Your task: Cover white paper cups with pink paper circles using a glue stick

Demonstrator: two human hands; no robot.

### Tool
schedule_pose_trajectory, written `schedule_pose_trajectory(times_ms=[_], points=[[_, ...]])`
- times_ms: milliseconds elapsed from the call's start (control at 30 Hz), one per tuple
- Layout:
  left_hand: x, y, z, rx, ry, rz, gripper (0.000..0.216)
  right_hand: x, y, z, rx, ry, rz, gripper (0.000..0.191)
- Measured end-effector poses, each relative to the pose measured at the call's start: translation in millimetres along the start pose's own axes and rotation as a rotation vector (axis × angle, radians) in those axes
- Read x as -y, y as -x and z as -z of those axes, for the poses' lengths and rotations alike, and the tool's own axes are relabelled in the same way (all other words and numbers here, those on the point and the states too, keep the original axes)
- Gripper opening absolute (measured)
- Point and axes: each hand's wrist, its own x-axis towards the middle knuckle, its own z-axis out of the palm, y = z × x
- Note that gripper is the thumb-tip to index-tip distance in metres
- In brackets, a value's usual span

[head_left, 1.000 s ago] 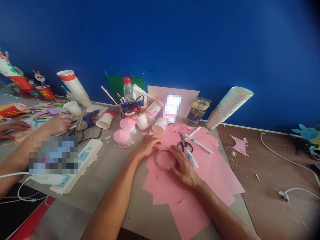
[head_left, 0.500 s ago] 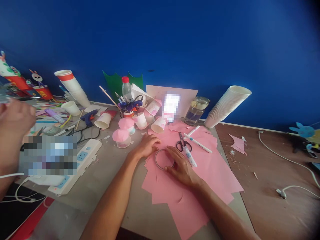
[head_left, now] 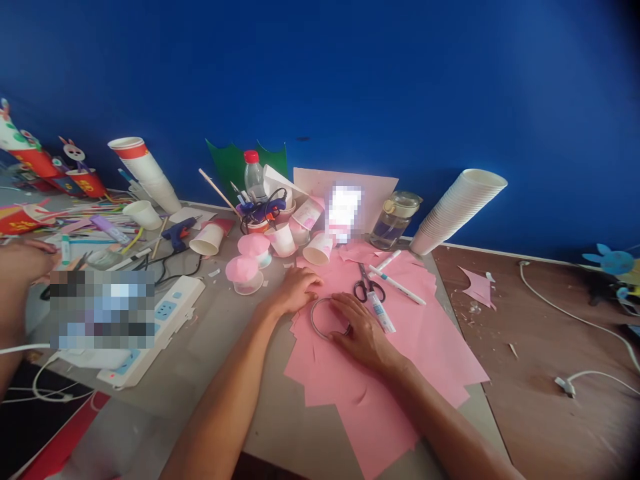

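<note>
My left hand [head_left: 297, 289] rests on the stack of pink paper sheets [head_left: 430, 347], fingers bent, fingertips down just above and left of a thin grey ring [head_left: 315, 319]. My right hand [head_left: 363, 331] lies over the ring's right side, its fingers pressed together on the rim and holding it on the paper. Black scissors [head_left: 367, 287], a glue tube [head_left: 381, 313] and a white pen [head_left: 399, 286] lie on the paper just beyond my right hand.
Paper cups, two pink-topped [head_left: 243, 273], a water bottle [head_left: 254, 178], a glass jar [head_left: 395, 221] and a leaning cup stack [head_left: 456, 210] crowd the back. A power strip [head_left: 170, 310] and glue gun [head_left: 178, 233] lie left. Another person's hand [head_left: 23, 261] is at far left. White cables [head_left: 590, 327] cross the brown board.
My own hands and the ring have hardly moved. The other person's hand at the left rose and then came back down near the table's left edge.
</note>
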Motion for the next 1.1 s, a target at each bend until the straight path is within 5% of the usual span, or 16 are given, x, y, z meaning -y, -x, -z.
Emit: schedule_pose_trajectory(times_ms=[1100], points=[[3.7,-0.7,-1.7,0.017,0.011,0.011,0.025,2.0,-1.0,3.0,0.020,-0.038,0.024,0.050]])
